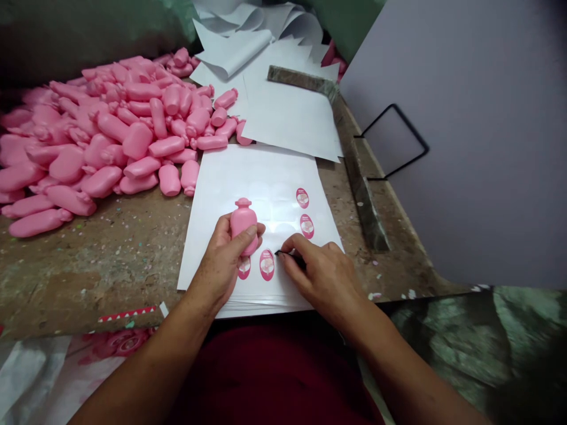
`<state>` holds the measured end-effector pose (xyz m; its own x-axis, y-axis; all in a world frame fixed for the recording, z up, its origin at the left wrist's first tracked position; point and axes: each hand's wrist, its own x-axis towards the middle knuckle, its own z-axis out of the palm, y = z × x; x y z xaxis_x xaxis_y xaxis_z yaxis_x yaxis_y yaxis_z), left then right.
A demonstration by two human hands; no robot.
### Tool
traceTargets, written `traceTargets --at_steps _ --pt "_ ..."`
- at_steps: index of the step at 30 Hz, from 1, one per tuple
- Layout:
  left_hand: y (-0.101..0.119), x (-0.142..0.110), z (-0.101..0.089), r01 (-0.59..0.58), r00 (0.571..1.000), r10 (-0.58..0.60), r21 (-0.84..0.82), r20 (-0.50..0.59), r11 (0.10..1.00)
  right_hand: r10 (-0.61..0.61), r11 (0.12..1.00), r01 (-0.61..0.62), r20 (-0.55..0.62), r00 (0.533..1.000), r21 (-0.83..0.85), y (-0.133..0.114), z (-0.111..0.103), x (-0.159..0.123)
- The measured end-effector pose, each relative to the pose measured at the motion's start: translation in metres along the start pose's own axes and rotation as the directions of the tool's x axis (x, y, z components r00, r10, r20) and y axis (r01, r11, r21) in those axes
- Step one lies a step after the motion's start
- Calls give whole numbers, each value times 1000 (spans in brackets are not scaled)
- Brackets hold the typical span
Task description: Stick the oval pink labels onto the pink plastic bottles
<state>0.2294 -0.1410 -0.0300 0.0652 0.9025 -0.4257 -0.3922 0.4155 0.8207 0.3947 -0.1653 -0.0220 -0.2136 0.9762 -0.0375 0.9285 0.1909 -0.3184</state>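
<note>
Well, the pink plastic bottle (243, 221) sits in the left grip (217, 265), held up just over a stack of white sheets (208, 236), with its little round cap pointing away from the person. The left fingers and thumb wrap around its fat, smooth body. The right grip (319, 277) is pinched shut on a small dark pointed tool (280, 252), but the fingers hide most of it, so it might be a blade or tweezers; this view makes that hard to tell. Its tip is just beside the oval pink labels (266, 265) on the shiny top sheet. That sharp tip could scratch a label or tear the sheet if it is pushed too hard. The slick plastic could slide out of the left grip if the fingers get loose, and a dropped bottle could bump the labels. A big heap of pink bottles (88, 141) lies close by, and their round sides could let them roll. They rest on a rough, speckled counter (110, 265), with loose white paper sheets (287, 118) beyond and a dark red cloth (274, 378) below.
</note>
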Motion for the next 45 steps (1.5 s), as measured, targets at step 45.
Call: traceTargets --at_steps 45 --pt "5 -46 18 186 952 -168 -48 254 981 136 521 -143 84 987 842 -3 -27 -8"
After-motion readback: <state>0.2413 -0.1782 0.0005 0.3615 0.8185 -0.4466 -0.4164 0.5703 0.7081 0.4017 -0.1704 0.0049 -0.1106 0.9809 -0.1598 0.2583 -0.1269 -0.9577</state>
